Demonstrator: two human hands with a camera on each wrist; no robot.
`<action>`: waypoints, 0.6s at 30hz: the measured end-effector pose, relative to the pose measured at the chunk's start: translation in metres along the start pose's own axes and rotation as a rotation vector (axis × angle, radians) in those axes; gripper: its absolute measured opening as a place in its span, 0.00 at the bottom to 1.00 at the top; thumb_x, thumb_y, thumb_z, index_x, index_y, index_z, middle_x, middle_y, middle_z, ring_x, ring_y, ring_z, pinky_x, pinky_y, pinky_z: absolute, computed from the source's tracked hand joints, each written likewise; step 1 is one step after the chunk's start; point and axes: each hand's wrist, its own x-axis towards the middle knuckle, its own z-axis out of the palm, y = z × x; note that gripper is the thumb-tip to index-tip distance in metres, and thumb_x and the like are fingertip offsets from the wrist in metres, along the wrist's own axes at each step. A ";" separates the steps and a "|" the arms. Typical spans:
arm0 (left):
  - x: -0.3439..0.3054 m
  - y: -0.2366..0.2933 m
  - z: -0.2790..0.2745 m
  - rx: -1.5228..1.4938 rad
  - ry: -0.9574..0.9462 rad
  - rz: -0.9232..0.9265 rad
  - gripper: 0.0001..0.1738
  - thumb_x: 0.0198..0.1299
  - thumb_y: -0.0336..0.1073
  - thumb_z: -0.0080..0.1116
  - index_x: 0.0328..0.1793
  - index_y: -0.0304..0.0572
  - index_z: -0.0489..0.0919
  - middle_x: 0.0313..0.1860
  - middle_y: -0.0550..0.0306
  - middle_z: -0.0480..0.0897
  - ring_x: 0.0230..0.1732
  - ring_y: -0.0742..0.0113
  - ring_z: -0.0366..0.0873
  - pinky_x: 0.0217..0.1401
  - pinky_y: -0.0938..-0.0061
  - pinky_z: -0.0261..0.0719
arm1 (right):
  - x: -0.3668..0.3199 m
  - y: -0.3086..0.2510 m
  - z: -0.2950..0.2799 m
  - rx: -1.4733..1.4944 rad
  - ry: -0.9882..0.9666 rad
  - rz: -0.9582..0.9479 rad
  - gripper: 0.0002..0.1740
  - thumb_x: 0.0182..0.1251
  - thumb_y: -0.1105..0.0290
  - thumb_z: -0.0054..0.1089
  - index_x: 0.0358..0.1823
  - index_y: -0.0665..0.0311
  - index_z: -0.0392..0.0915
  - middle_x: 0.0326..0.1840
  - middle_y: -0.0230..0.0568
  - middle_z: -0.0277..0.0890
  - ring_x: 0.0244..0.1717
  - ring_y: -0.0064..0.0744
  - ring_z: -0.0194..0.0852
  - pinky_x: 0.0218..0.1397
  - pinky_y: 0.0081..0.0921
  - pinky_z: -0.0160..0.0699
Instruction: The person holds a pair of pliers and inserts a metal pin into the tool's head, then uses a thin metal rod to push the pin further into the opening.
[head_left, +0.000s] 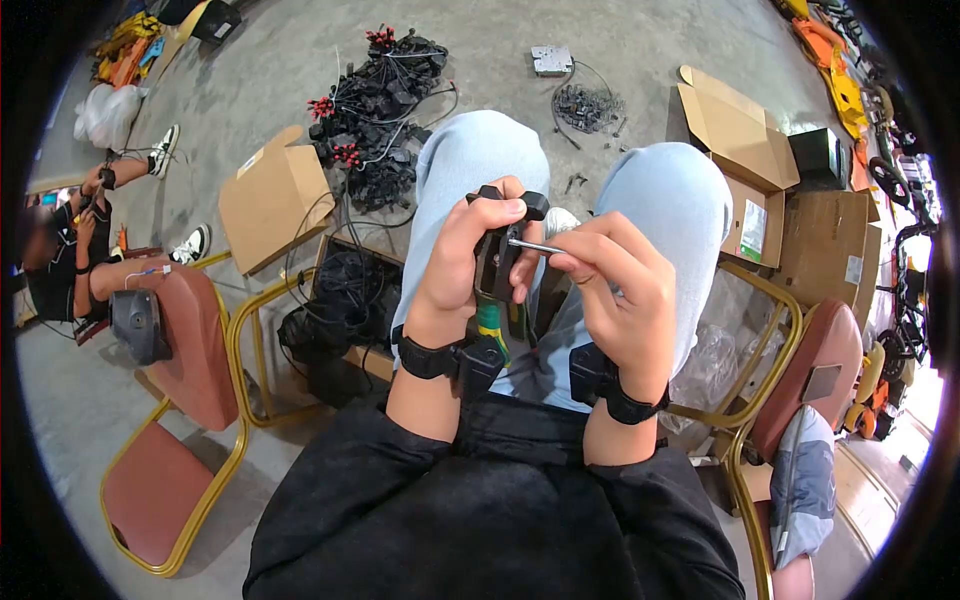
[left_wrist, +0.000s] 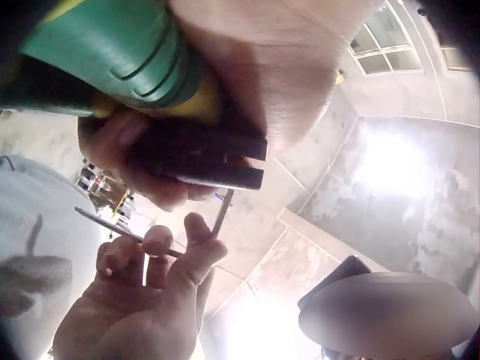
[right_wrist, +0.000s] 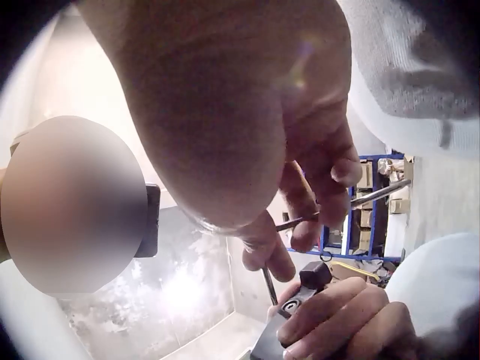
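Note:
My left hand [head_left: 450,255] grips a hand tool [head_left: 489,318] with green and yellow handles and a black, blocky head. Rounded black knobs stick out at the top of that head. Between thumb and fingertips my right hand [head_left: 632,285] pinches a thin, bent metal hex key [head_left: 535,246], whose tip meets the side of the black head. In the right wrist view a round recessed screw [right_wrist: 291,304] shows on the head near the key's short arm. Part of the tool is hidden inside my left palm; the green handle [left_wrist: 127,56] fills the upper left wrist view.
Bundles of black cabled parts [head_left: 385,90] lie on the floor ahead, beside a heap of small parts [head_left: 588,107] and a metal box [head_left: 552,60]. Cardboard boxes [head_left: 275,200] stand on both sides. Chairs [head_left: 180,340] flank me; a person [head_left: 75,240] sits at far left.

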 end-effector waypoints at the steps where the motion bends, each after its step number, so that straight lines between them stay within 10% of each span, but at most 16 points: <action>1: -0.001 0.000 0.001 0.000 0.001 -0.001 0.12 0.60 0.40 0.48 0.32 0.40 0.64 0.14 0.52 0.71 0.10 0.68 0.67 0.14 0.77 0.69 | 0.000 -0.002 0.000 -0.008 -0.020 0.014 0.06 0.54 0.82 0.62 0.33 0.68 0.81 0.29 0.39 0.75 0.28 0.32 0.74 0.33 0.23 0.72; 11: -0.003 0.001 0.003 -0.013 0.053 -0.019 0.12 0.59 0.40 0.50 0.32 0.39 0.66 0.20 0.56 0.72 0.12 0.70 0.70 0.13 0.77 0.71 | -0.003 0.004 0.006 -0.136 0.043 -0.013 0.18 0.45 0.80 0.64 0.39 0.55 0.84 0.34 0.33 0.73 0.33 0.36 0.71 0.37 0.28 0.70; 18: -0.002 0.001 -0.001 -0.032 -0.009 -0.006 0.12 0.59 0.39 0.50 0.32 0.39 0.65 0.18 0.53 0.73 0.12 0.69 0.69 0.13 0.77 0.71 | -0.005 -0.008 0.002 0.071 0.024 0.212 0.05 0.58 0.76 0.62 0.36 0.61 0.82 0.21 0.40 0.71 0.19 0.38 0.71 0.23 0.28 0.68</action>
